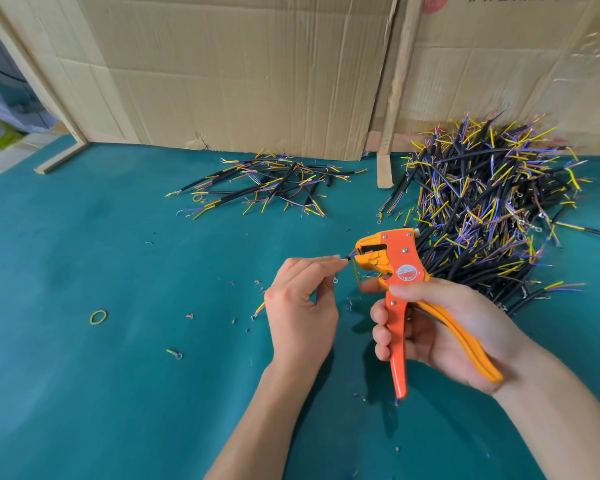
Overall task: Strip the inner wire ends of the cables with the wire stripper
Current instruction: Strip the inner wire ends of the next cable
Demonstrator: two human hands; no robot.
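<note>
Head view: left hand [300,306] pinches a short black-sheathed cable [346,258] between thumb and fingertips, its coloured inner wires entering the head of the orange pistol-grip wire stripper [392,261]. Right hand [440,327] is wrapped round both stripper handles, which are spread, not squeezed. Large heap of black multicore cables [492,209] lies far right on the teal desk [84,254]; smaller heap [271,183] far centre. Risk: wires seated too shallow or askew, so the squeeze nicks strands or misses one conductor.
</note>
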